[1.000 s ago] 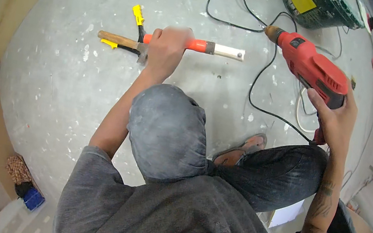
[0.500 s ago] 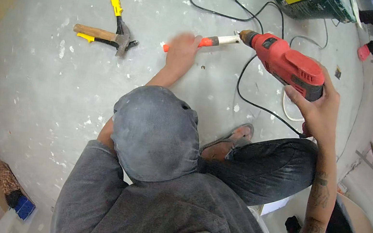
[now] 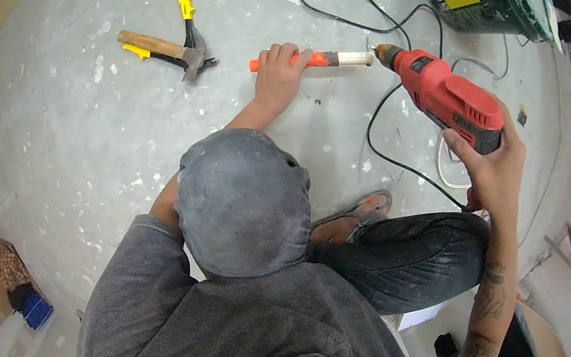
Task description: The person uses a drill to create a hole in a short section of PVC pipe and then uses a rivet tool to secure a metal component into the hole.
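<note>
At the upper right of the frame, the red drill (image 3: 444,95), probably heavy, rigid and best held by its rear handle, is grasped by the right hand (image 3: 491,165), while the lighter-looking orange-and-white rod (image 3: 319,59), upper centre, is clasped around its orange part by the left hand's (image 3: 277,81) fingers.
</note>
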### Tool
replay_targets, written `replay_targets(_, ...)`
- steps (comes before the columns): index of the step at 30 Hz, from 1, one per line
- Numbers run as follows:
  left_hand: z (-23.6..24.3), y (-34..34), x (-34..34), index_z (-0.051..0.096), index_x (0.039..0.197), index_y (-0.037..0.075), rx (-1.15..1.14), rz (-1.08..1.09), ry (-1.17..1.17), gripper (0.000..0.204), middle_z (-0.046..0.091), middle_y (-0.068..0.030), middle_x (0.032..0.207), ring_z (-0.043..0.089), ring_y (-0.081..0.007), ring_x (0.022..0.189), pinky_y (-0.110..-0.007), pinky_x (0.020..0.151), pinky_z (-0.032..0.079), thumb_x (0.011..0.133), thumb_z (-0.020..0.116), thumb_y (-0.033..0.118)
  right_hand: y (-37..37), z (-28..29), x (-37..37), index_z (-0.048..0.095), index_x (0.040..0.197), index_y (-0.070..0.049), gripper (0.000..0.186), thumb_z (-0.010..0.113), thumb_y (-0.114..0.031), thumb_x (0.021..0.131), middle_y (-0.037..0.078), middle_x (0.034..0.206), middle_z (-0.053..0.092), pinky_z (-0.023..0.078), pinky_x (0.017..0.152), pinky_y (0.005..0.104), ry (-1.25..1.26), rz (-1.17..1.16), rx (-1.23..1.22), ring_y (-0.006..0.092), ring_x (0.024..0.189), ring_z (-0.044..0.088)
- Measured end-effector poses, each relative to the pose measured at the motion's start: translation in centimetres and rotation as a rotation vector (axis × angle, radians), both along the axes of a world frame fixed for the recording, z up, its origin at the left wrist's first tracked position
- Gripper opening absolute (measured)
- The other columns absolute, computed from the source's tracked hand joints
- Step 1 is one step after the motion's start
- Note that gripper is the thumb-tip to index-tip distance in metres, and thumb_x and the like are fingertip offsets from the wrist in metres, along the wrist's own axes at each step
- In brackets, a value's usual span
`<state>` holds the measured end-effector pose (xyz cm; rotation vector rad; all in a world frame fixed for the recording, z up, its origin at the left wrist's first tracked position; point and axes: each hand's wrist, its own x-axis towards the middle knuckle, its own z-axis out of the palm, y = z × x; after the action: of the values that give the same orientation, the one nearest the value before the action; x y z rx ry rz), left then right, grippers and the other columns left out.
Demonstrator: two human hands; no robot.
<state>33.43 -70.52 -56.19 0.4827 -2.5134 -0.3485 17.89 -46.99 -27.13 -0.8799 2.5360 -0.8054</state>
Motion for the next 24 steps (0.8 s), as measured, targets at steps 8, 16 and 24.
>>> replay_targets(8, 0.8, -0.1, -0.4, 0.066, 0.113, 0.016, 0.052, -0.027, 0.017, 0.032, 0.056, -0.0032, 0.099, 0.054, -0.0224, 0.092, -0.038, 0.078, 0.04, 0.081, 0.064, 0.01, 0.1, 0.3, 0.1, 0.06, 0.126, -0.002, 0.062, 0.085, -0.019, 0.071, 0.013, 0.107, 0.072, 0.05, 0.092, 0.0329, 0.002, 0.026, -0.023, 0.0187, 0.099, 0.068)
replay_targets(16, 2.4, 0.1, -0.7, 0.064, 0.118, 0.009, 0.277, -0.126, -0.088, 0.031, 0.061, -0.0088, 0.095, 0.061, -0.0274, 0.085, -0.04, 0.071, 0.049, 0.089, 0.066, 0.021, 0.4, 0.4, 0.0, 0.06, 0.125, -0.002, 0.062, 0.085, -0.02, 0.072, 0.012, 0.106, 0.072, 0.05, 0.091, 0.0327, -0.012, 0.011, -0.029, 0.0184, 0.098, 0.068)
replay_targets(24, 2.9, 0.2, -1.1, 0.065, 0.117, 0.009, 0.394, -0.059, -0.148, 0.033, 0.062, -0.0099, 0.094, 0.064, -0.03, 0.082, -0.043, 0.069, 0.053, 0.088, 0.067, 0.023, 0.4, 0.4, 0.2, 0.06, 0.125, -0.002, 0.06, 0.085, -0.017, 0.072, 0.012, 0.106, 0.072, 0.05, 0.091, 0.0318, -0.002, 0.024, -0.053, 0.0172, 0.097, 0.067)
